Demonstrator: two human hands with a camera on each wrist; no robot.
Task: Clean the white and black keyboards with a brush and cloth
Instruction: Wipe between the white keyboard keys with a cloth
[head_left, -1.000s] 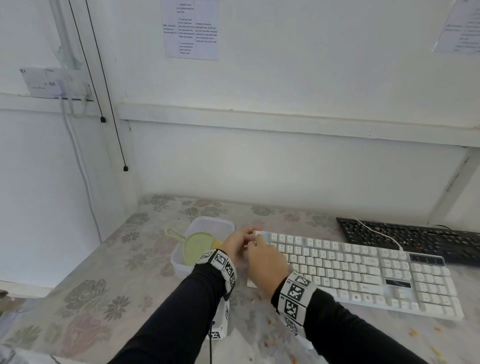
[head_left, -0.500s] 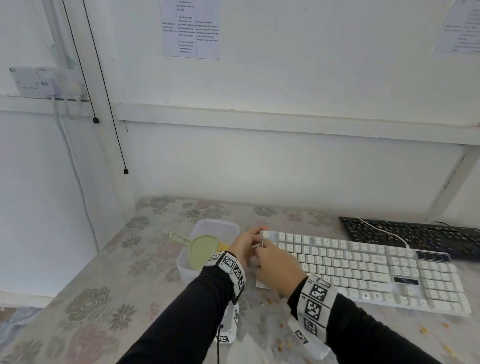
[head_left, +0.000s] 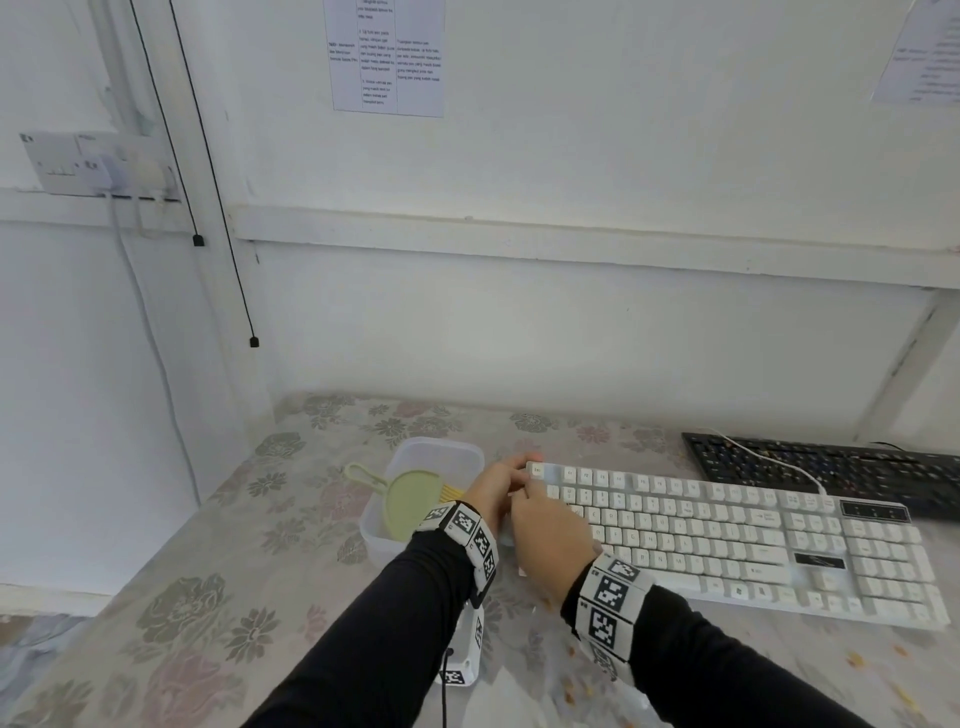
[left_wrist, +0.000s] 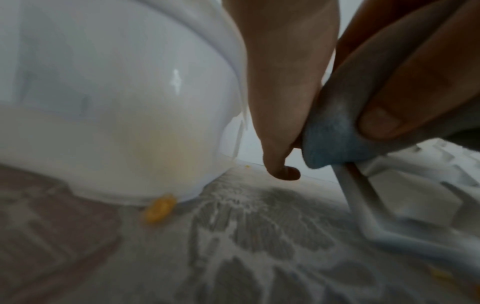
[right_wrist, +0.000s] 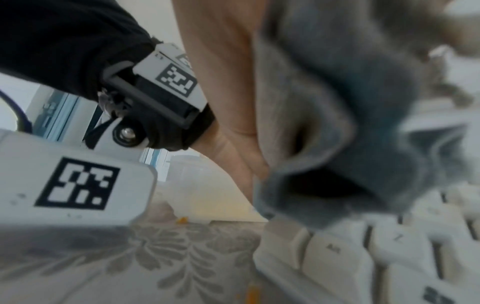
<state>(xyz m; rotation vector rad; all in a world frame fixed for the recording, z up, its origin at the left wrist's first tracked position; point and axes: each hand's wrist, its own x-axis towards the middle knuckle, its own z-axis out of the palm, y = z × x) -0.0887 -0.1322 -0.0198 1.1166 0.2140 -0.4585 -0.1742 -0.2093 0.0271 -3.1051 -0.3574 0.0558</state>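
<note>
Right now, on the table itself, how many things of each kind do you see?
Keyboards: 2, the white keyboard and the black keyboard
Cloths: 1, the blue-grey cloth
Containers: 1, the clear tub
Brushes: 1, the green brush in the tub
Total: 5

I see the bench (head_left: 218, 597) under a floral cover. The white keyboard (head_left: 727, 540) lies along its right side, the black keyboard (head_left: 831, 467) behind it at the back right corner, a plastic tub (head_left: 410, 457) beside the white keyboard's left end, and yellow crumbs (left_wrist: 158, 207) lie scattered.
</note>
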